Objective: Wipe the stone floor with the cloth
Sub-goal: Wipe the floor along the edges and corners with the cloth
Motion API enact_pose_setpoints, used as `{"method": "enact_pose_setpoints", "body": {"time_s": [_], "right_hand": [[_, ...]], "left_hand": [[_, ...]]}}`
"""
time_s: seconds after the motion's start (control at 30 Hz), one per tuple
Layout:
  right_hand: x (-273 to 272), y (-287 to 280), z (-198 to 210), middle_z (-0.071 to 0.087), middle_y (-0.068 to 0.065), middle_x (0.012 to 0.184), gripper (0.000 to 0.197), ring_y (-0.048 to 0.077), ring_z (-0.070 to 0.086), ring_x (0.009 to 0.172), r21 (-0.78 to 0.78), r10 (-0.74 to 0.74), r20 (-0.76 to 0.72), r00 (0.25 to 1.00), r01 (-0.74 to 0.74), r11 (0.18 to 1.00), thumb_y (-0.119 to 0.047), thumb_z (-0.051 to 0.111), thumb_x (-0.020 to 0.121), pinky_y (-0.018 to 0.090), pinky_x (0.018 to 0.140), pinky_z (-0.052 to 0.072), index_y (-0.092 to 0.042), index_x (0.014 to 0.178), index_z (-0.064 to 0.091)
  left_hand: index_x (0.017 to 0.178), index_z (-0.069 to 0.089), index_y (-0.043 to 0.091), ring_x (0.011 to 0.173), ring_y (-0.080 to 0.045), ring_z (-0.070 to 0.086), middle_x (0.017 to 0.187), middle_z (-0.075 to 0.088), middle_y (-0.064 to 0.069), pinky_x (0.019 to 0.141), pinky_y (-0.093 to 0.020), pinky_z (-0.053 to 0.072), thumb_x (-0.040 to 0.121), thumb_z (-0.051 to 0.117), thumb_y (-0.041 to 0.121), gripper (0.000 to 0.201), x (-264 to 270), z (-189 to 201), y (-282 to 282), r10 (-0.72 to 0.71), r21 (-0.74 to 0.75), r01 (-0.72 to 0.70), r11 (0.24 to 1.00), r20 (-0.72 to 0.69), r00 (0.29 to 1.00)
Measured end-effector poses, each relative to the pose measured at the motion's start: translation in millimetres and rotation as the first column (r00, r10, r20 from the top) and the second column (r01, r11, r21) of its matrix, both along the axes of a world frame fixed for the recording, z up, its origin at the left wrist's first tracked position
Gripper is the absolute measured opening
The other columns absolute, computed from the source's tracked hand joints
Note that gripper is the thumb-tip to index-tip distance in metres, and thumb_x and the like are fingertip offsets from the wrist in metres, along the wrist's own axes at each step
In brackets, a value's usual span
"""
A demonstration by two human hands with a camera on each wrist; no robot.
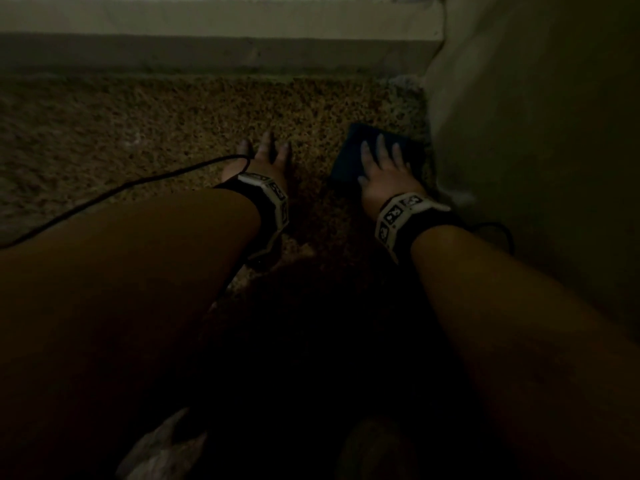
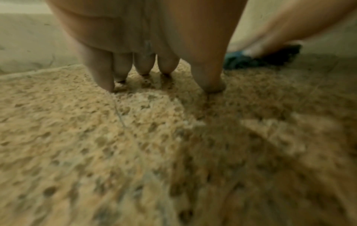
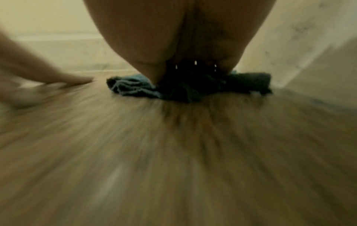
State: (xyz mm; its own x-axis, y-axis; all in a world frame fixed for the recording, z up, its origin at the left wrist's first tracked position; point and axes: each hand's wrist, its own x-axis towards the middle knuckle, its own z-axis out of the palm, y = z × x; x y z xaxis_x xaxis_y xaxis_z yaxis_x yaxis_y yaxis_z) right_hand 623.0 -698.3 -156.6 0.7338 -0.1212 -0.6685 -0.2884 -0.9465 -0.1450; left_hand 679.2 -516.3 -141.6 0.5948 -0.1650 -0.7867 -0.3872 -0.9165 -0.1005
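While your right hand (image 1: 384, 174) presses flat-fingered on the cloth (image 1: 349, 157), brace your left hand (image 1: 266, 161), splayed and grasping nothing, on the stone floor (image 1: 138, 133); overlap strokes toward the wall (image 1: 536, 116).

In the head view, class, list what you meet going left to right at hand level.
Black cable → left hand flat on the stone floor → dark blue cloth → right hand pressing on it → pale wall.
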Motion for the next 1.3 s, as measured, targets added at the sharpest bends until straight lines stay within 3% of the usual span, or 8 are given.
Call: {"method": "enact_pose_setpoints", "body": {"time_s": [0.13, 0.33, 0.5, 0.67, 0.9, 1.07, 1.2, 1.3], "right_hand": [[45.9, -9.5, 1.2, -0.015, 0.006, 0.159, 0.056, 0.034, -0.008, 0.146, -0.075, -0.027, -0.042, 0.999, 0.024, 0.997, -0.028, 0.022, 0.106, 0.049, 0.115, 0.008, -0.019, 0.152, -0.007], [83.0, -27.7, 2.3, -0.012, 0.011, 0.159, 0.060, 0.037, -0.005, 0.145, -0.121, -0.049, -0.013, 0.999, 0.047, 0.992, -0.032, 0.027, 0.105, 0.048, 0.115, 0.007, -0.017, 0.153, -0.006], [65.9, -23.8, -3.4, -0.013, 0.010, 0.159, 0.055, 0.035, -0.006, 0.145, -0.111, -0.061, 0.077, 0.995, 0.069, 0.991, -0.031, 0.020, 0.106, 0.046, 0.117, 0.005, -0.018, 0.152, -0.007], [20.0, -19.9, -4.2, -0.015, 0.007, 0.159, 0.055, 0.033, -0.008, 0.146, -0.099, -0.082, 0.038, 0.996, 0.085, 0.991, -0.029, 0.019, 0.106, 0.045, 0.117, 0.004, -0.019, 0.152, -0.008], [4.5, -19.9, 14.9, -0.012, 0.007, 0.159, 0.057, 0.032, -0.006, 0.146, -0.161, 0.000, -0.047, 0.999, -0.007, 0.987, -0.032, 0.022, 0.105, 0.050, 0.117, 0.002, -0.018, 0.153, -0.006], [-10.7, 3.2, 35.1, -0.010, 0.010, 0.159, 0.060, 0.032, -0.006, 0.146, -0.198, 0.078, -0.024, 0.997, -0.081, 0.977, -0.036, 0.025, 0.105, 0.048, 0.117, 0.003, -0.014, 0.153, -0.003], [-23.1, 17.7, 39.5, -0.007, 0.011, 0.160, 0.062, 0.033, -0.002, 0.146, -0.189, 0.043, -0.031, 0.999, -0.048, 0.981, -0.040, 0.028, 0.104, 0.047, 0.116, 0.007, -0.014, 0.153, -0.001], [-21.3, 25.3, 51.1, -0.005, 0.012, 0.159, 0.061, 0.034, 0.001, 0.145, -0.254, -0.015, -0.090, 0.996, -0.008, 0.967, -0.039, 0.025, 0.104, 0.048, 0.116, 0.011, -0.011, 0.152, 0.001]], "left_hand": [[0.147, -0.023, 0.031, 0.145, -0.033, -0.007, 0.154, -0.029, 0.000, 0.106, -0.050, 0.030, 0.093, 0.052, 0.052, 0.094, -1.0, -2.4, 0.6, -0.050, 0.038, 0.049, 0.998, 0.016, 0.999], [0.146, -0.023, 0.031, 0.145, -0.032, -0.009, 0.153, -0.031, 0.000, 0.109, -0.050, 0.027, 0.093, 0.052, 0.051, 0.094, -3.4, 3.5, -1.8, -0.048, 0.046, 0.047, 0.998, 0.019, 0.999], [0.148, -0.022, 0.029, 0.145, -0.031, -0.011, 0.154, -0.029, 0.000, 0.108, -0.051, 0.027, 0.094, 0.044, 0.058, 0.090, -6.3, 3.2, 2.3, -0.019, 0.010, 0.019, 1.000, 0.026, 0.999], [0.150, -0.016, 0.026, 0.145, -0.028, -0.016, 0.156, -0.025, 0.001, 0.117, -0.049, 0.007, 0.092, 0.032, 0.063, 0.084, -30.7, 4.1, 15.5, 0.037, -0.131, -0.033, 0.991, 0.023, 0.999], [0.150, -0.014, 0.023, 0.144, -0.027, -0.017, 0.156, -0.025, 0.000, 0.118, -0.045, 0.010, 0.099, 0.031, 0.050, 0.073, -68.6, 29.4, 36.0, 0.020, -0.125, -0.019, 0.992, 0.006, 1.000], [0.149, -0.017, 0.025, 0.145, -0.026, -0.017, 0.155, -0.026, 0.002, 0.113, -0.048, 0.020, 0.101, 0.035, 0.041, 0.073, -100.3, 53.6, 72.0, 0.064, -0.069, -0.065, 0.996, -0.019, 0.998], [0.150, -0.016, 0.020, 0.145, -0.029, -0.015, 0.155, -0.026, -0.003, 0.116, -0.047, 0.009, 0.099, 0.032, 0.051, 0.076, -108.2, 63.9, 92.8, -0.051, 0.015, 0.051, 0.999, -0.043, 0.998], [0.150, -0.016, 0.018, 0.145, -0.030, -0.015, 0.156, -0.024, -0.004, 0.116, -0.044, 0.008, 0.101, 0.038, 0.043, 0.077, -97.7, 59.9, 105.9, -0.120, 0.007, 0.120, 0.993, -0.017, 0.993]]}}
